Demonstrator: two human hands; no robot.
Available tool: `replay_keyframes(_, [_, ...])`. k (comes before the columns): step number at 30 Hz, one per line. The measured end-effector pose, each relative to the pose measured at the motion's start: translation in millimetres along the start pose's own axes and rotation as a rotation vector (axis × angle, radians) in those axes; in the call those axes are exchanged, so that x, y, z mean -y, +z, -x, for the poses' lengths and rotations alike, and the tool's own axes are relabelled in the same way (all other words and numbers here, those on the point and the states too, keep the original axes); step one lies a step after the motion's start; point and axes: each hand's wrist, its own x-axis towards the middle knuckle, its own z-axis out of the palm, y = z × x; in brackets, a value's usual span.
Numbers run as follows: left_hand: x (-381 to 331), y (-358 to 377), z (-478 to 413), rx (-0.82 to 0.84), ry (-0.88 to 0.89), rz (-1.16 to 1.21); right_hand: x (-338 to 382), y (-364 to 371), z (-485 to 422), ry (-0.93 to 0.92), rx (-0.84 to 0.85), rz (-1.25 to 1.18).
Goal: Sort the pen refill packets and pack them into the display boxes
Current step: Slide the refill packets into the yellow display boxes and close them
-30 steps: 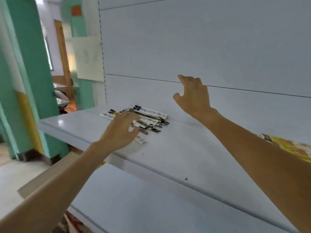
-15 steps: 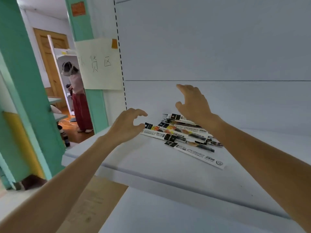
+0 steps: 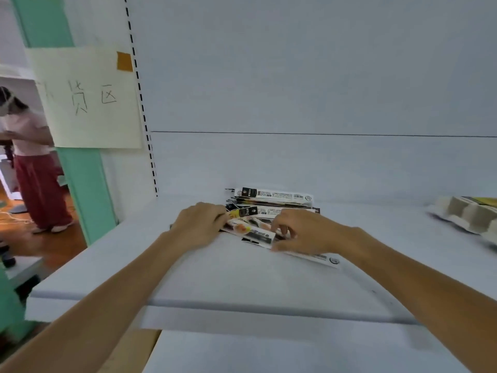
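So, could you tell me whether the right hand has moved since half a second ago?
Yes: the right hand has come down onto the packet pile.

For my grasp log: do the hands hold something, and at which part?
The left hand covers the left ends of the refill packets; the right hand curls onto their middle. Whether either truly grips cannot be told.

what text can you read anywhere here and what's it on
"货 区": handwritten on the paper sign left of the shelf; a fainter character before these two is too blurred to read.
Print on the pen refill packets: labels and barcodes show, but all are too small and blurred to read.
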Motion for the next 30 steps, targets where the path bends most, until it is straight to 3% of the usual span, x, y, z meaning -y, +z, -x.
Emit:
replay_keyframes(4, [8.8,-8.3,0.0,-0.062,-0.11,0.354,2.1,-4.4,-6.8,-0.004,-0.067,-0.007])
replay_keyframes(12, [19.5,-30.8,2.3,-0.135,-0.308,0.75,35.1,-6.1,-17.9,0.125,-0.129,-0.052])
replay_keyframes(15, [16.5,-34.0,7.4,-0.167,-0.316,0.841,52.1,5.9,-32.3,0.127,-0.093,0.063])
replay_keyframes(20, [16.4,-28.4,14.6,-0.16,-0.334,0.86,58.5,3.3,-42.4,0.159,-0.261,0.097])
replay_keyframes(24, [0.9,-25.0,12.5,-0.04,-0.366,1.074,74.8,-1.1,-48.1,0.109,-0.523,-0.092])
replay_keyframes(27, [-10.0,-16.5,4.2,-0.072,-0.371,1.162,93.6,2.2,-51.5,-0.116,-0.364,-0.261])
replay_keyframes(30, [-1.4,-15.0,5.5,-0.261,-0.47,1.135,88.7,-4.2,-46.5,-0.027,-0.334,-0.437])
